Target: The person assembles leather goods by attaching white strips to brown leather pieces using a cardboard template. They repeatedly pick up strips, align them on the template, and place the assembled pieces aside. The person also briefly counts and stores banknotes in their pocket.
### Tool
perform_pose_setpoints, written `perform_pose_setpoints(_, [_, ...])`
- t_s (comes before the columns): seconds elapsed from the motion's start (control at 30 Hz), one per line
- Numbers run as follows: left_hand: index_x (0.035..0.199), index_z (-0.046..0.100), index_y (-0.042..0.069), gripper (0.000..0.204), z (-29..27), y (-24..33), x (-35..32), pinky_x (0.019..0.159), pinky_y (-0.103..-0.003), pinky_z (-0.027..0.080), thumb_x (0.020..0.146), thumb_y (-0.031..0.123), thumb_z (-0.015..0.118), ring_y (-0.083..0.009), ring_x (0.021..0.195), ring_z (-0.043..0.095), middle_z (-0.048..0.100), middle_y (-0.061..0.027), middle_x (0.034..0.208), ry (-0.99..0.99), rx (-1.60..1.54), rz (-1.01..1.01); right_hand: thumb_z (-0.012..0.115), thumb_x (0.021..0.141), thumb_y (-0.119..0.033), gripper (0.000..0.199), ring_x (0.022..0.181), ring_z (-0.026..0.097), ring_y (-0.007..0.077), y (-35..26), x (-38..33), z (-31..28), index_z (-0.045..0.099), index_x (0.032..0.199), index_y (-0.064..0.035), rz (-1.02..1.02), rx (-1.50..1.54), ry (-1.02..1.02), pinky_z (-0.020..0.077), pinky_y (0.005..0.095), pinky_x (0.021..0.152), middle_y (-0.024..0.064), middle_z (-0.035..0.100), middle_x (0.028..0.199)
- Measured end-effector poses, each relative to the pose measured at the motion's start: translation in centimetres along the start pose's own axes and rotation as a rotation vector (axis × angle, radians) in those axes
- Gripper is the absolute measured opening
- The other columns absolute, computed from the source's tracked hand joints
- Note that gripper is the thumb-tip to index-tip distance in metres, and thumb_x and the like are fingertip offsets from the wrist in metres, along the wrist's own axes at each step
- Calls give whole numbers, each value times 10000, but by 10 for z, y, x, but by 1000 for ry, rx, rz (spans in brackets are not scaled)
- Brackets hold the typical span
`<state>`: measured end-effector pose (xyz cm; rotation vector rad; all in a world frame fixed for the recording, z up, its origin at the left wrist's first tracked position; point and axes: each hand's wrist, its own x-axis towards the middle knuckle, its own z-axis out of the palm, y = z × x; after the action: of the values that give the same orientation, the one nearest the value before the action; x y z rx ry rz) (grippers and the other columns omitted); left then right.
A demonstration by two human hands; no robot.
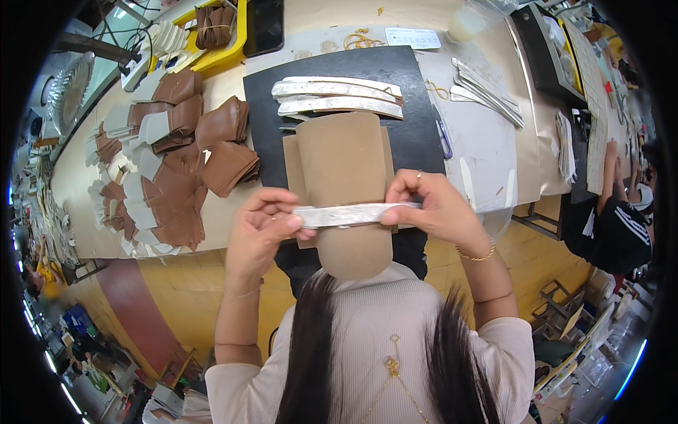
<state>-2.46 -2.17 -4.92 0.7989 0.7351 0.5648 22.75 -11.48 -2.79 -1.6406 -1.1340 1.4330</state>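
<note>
A white strip is stretched level between my two hands, across a tan rounded panel. Its left end is pinched by my left hand, its right end by my right hand. The tan panel lies on a wider tan piece, over the near edge of a black board; its rounded lower end reaches past the table toward my lap. Beyond the panel, several more white strips lie side by side on the board.
Stacks of brown leather pieces with pale ends cover the left of the table. A yellow tray and a black phone stand at the back. Right of the board lie a purple pen-like tool and a bundle of thin strips. Another person works at far right.
</note>
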Motion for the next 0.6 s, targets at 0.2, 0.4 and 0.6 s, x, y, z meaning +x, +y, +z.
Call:
perform_pose_setpoints(0.2, [1111,500,-39,338,-27,4,-6,662,-293,575,799,-59,628,-215,743,666,643,-182,889,26,40,32,727,793,-255,269,639,501,52,-1,-15,-23,636,766,-3,53,197,-90,404,206,588,-1,595,678])
perform_pose_setpoints(0.4, [1103,490,-18,338,-31,-16,0,645,-293,568,798,-59,630,-208,719,663,646,-157,859,57,-42,-29,714,807,-255,268,602,449,39,16,-11,-18,624,737,-13,82,302,-56,354,201,526,-16,558,645])
perform_pose_setpoints(0.6, [1072,460,6,315,-28,-23,2,630,-296,553,805,-76,607,-211,701,661,648,-144,842,62,-64,-87,698,825,-222,252,608,427,20,36,-5,-7,580,713,-31,137,346,-53,352,187,541,-49,522,659])
